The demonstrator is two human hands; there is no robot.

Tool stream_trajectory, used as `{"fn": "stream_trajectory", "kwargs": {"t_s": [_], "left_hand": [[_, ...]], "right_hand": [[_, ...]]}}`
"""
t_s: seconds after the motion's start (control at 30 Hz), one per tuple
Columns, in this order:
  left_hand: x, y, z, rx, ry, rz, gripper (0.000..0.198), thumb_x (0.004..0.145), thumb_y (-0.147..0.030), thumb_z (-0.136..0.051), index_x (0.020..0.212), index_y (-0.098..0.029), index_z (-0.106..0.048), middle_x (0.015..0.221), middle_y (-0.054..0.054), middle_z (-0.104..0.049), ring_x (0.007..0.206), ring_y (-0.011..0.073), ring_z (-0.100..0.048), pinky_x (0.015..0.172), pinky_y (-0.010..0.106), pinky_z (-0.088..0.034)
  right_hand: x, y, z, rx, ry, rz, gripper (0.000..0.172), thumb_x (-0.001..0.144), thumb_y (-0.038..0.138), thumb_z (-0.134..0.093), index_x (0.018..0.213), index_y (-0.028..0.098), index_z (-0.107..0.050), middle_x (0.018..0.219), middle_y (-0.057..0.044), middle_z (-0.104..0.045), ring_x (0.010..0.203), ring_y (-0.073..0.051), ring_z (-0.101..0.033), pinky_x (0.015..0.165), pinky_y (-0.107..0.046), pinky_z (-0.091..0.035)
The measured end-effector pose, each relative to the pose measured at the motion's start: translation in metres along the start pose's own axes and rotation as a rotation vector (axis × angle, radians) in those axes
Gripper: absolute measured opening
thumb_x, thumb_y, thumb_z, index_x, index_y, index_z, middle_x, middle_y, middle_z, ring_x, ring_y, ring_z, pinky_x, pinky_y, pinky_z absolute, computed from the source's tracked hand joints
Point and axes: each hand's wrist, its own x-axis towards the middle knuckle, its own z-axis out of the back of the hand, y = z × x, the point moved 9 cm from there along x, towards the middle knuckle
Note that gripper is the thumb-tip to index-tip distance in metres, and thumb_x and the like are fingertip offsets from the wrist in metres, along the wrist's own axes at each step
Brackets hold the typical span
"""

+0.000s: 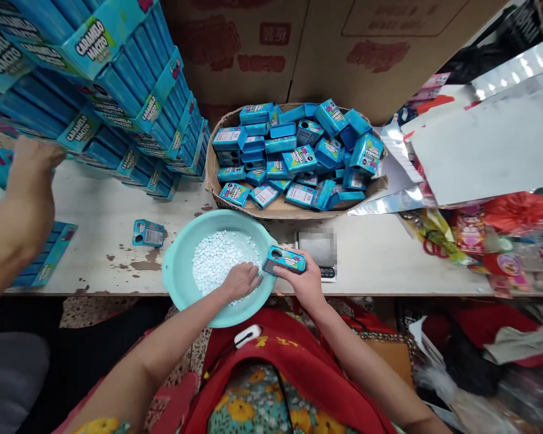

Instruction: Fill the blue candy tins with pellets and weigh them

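Observation:
My left hand (243, 281) is palm down inside a pale turquoise basin (174, 283), its fingers slightly apart and touching small white candies (217, 256). Whether any candies are under the palm is hidden. My right hand (310, 283) grips a small blue candy box (289, 259) by its sides at the basin's right rim. The box lies tilted, with a dark round hole at its left end and "Caramelo Macizo" printed on it. Left of the basin, a similar blue box (148, 233) rests alone on the table.
Behind the basin, a cardboard tray (253, 210) holds many blue boxes. Tall stacks of packed boxes (131, 90) stand at left, beside a co-worker's hand (31, 193). A small scale (317, 247) sits right of the basin. Packets and wrappers (502, 241) crowd the far right.

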Motion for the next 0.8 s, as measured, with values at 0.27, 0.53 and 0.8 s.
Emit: {"fn": "stream_trajectory", "kwargs": {"t_s": [0.27, 0.53, 0.8], "left_hand": [[-0.04, 0.05, 0.091, -0.573, -0.429, 0.432, 0.032, 0.09, -0.042, -0.035, 0.07, -0.019, -0.046, 0.061, 0.0, -0.049, 0.053, 0.0121, -0.048, 0.051, 0.023, -0.037], [-0.047, 0.013, 0.148, -1.731, -0.988, 0.339, 0.024, 0.077, -0.034, -0.059, 0.064, -0.018, -0.046, 0.058, -0.004, -0.048, 0.052, 0.0103, -0.051, 0.052, 0.024, -0.043], [-0.04, 0.017, 0.148, -1.739, -1.064, 0.373, 0.039, 0.078, -0.043, -0.063, 0.058, -0.018, -0.041, 0.051, -0.006, -0.038, 0.04, 0.0056, -0.038, 0.038, 0.02, -0.029]], "right_hand": [[0.001, 0.007, -0.03, -0.152, 0.135, 0.149, 0.042, 0.062, 0.037, -0.079, 0.096, 0.021, -0.059, 0.088, -0.001, -0.065, 0.081, -0.019, -0.062, 0.074, -0.032, -0.05], [-0.005, 0.016, -0.092, -0.367, 0.334, 0.428, 0.03, 0.071, 0.021, -0.072, 0.098, 0.022, -0.06, 0.095, -0.005, -0.063, 0.091, -0.022, -0.059, 0.082, -0.035, -0.046], [0.0, 0.014, -0.091, -0.367, 0.319, 0.419, 0.032, 0.069, 0.021, -0.073, 0.098, 0.022, -0.061, 0.094, -0.004, -0.063, 0.091, -0.023, -0.058, 0.081, -0.036, -0.046]]}}
